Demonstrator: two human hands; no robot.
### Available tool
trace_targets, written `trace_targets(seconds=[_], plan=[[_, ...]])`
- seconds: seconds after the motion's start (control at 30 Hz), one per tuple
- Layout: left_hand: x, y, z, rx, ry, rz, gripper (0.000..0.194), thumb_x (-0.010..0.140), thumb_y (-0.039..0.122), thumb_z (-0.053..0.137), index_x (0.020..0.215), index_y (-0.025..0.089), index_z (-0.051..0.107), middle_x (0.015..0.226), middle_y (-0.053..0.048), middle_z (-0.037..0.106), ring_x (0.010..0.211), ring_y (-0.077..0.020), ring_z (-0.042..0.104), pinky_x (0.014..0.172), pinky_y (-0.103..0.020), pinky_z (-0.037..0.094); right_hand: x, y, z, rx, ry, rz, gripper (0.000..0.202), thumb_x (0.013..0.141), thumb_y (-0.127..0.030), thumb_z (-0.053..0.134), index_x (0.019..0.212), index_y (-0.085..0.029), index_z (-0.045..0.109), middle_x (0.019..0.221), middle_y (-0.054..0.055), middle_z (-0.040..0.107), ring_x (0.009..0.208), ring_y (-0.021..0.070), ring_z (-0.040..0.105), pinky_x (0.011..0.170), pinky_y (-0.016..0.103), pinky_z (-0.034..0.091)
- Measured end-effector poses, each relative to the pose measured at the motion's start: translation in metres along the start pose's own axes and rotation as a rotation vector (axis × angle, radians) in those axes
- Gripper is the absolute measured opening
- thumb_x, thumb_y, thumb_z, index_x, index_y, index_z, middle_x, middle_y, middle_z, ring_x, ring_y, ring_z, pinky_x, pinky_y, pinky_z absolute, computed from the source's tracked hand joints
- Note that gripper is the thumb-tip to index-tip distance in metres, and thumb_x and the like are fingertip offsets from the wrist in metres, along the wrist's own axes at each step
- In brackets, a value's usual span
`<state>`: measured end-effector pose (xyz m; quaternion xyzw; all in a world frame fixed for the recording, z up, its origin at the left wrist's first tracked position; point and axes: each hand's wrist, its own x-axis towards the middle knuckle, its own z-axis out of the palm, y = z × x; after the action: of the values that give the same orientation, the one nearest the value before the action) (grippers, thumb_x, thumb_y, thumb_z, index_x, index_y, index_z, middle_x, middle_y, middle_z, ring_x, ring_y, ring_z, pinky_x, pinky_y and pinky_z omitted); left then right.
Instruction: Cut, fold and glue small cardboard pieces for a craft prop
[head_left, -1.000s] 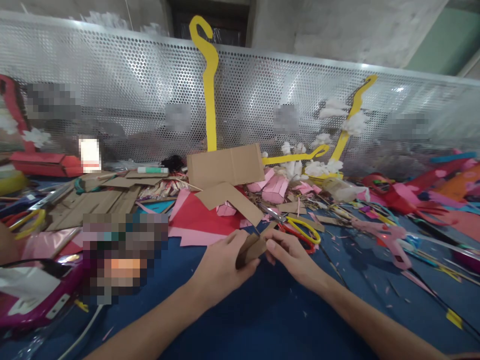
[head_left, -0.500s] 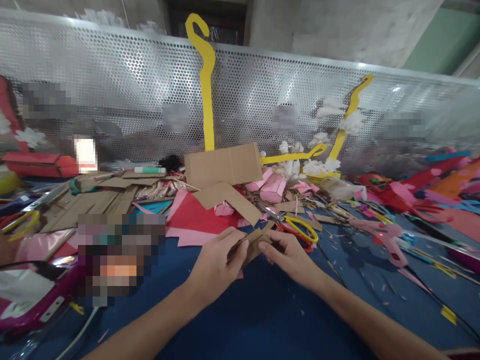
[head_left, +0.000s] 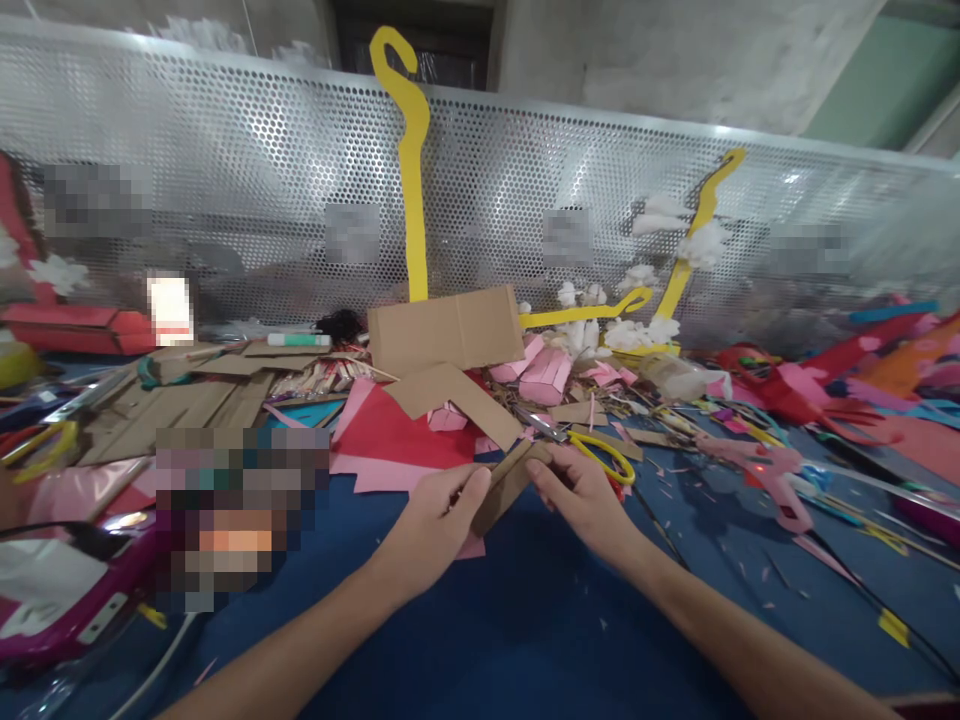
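Between my two hands is a small folded piece of brown cardboard [head_left: 508, 492], tilted up to the right. My left hand [head_left: 442, 515] pinches its left end, thumb on the near side. At the right end, the thumb and fingers of my right hand [head_left: 577, 492] grip it. Just beyond lie red paper [head_left: 420, 425] with pink edges and an angled cardboard strip [head_left: 476, 400]. Scissors [head_left: 604, 455] with yellow and red handles rest right behind my right hand.
A pink glue gun [head_left: 757, 470] lies to the right, its cable trailing forward. Cardboard sheets [head_left: 180, 410] are piled at the left. Behind stand a cardboard box [head_left: 446, 328], a yellow hook-shaped cutout [head_left: 415, 190] and a perforated metal panel [head_left: 285, 150].
My fingers have shifted toward the ends of the cardboard piece, so more of its face shows between them. The things around have not moved.
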<state>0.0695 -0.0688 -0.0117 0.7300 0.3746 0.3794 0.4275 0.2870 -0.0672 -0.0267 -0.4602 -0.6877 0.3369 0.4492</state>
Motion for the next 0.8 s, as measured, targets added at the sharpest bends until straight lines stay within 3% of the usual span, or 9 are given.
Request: trace_targets(seconds=[0.17, 0.27, 0.43, 0.63, 0.8], plan=[[0.004, -0.006, 0.001, -0.184, -0.066, -0.009, 0.037, 0.101, 0.044, 0.051, 0.116, 0.017, 0.071, 0.107, -0.008, 0.074, 0.099, -0.0242, 0.066, 0.084, -0.032, 0.048, 0.002, -0.002, 0.000, 0.047, -0.016, -0.011, 0.034, 0.099, -0.050, 0.055, 0.081, -0.021, 0.056, 0.062, -0.004, 0.046, 0.054, 0.0120, 0.044, 0.052, 0.026, 0.036], [0.006, -0.011, 0.002, -0.253, -0.067, -0.023, 0.041, 0.097, 0.044, 0.058, 0.124, 0.015, 0.070, 0.113, -0.011, 0.075, 0.103, -0.0266, 0.067, 0.087, -0.034, 0.050, 0.003, -0.002, -0.001, 0.076, -0.032, -0.023, 0.035, 0.099, -0.051, 0.054, 0.082, -0.020, 0.057, 0.063, -0.004, 0.047, 0.054, 0.0117, 0.044, 0.053, 0.026, 0.036], [0.008, -0.014, 0.004, -0.458, 0.009, -0.122, 0.044, 0.088, 0.049, 0.071, 0.118, 0.015, 0.073, 0.112, -0.011, 0.077, 0.103, -0.0271, 0.069, 0.088, -0.035, 0.053, 0.002, 0.003, 0.001, 0.123, -0.081, -0.013, 0.032, 0.099, -0.051, 0.056, 0.090, -0.021, 0.057, 0.066, -0.005, 0.047, 0.056, 0.0112, 0.045, 0.054, 0.025, 0.038], [0.010, -0.009, 0.002, -0.785, 0.070, -0.288, 0.049, 0.081, 0.047, 0.080, 0.116, 0.014, 0.074, 0.105, -0.012, 0.077, 0.085, -0.0217, 0.070, 0.073, -0.031, 0.056, 0.001, 0.003, 0.002, 0.125, -0.130, 0.027, 0.030, 0.098, -0.050, 0.058, 0.097, -0.020, 0.060, 0.070, -0.004, 0.050, 0.058, 0.0112, 0.048, 0.053, 0.025, 0.040], [0.011, -0.010, 0.000, -1.064, 0.129, -0.362, 0.026, 0.082, 0.036, 0.082, 0.093, 0.014, 0.074, 0.077, -0.004, 0.072, 0.064, -0.0127, 0.064, 0.065, -0.025, 0.055, 0.001, 0.000, 0.002, 0.091, -0.077, 0.035, 0.030, 0.097, -0.050, 0.058, 0.101, -0.020, 0.062, 0.069, -0.004, 0.051, 0.057, 0.0116, 0.048, 0.053, 0.025, 0.040]])
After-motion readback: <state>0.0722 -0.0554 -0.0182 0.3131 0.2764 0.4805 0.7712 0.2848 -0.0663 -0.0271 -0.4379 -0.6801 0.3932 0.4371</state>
